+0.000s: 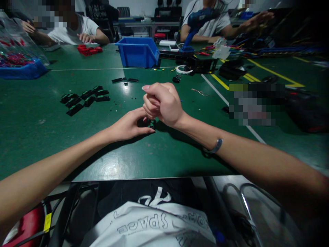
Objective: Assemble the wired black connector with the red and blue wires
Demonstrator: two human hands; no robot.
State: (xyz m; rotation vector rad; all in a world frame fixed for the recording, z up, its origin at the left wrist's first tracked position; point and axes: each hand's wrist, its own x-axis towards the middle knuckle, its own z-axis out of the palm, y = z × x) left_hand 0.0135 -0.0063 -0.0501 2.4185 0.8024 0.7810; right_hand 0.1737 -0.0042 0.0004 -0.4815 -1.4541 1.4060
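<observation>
My left hand [128,127] rests on the green table [102,161], with thumb and fingers closed around a small black part with a green face [153,124]. Only a bit of that part shows between the fingertips. Directly above it is my right hand [164,104], curled into a fist that overlaps the left fingers. Whatever the right fist grips, if anything, is hidden. To the left lie several small black-and-green pieces [86,98] in a loose group. Beyond my hands are a few flat black pieces [125,81].
A blue bin [138,53] stands at the far middle, near a blue power drill [191,31]. At left is a blue tray [23,70] of coloured wires. Red pieces [89,50], a white ring [184,69] and dark parts [232,70] lie around. Two people sit across the table.
</observation>
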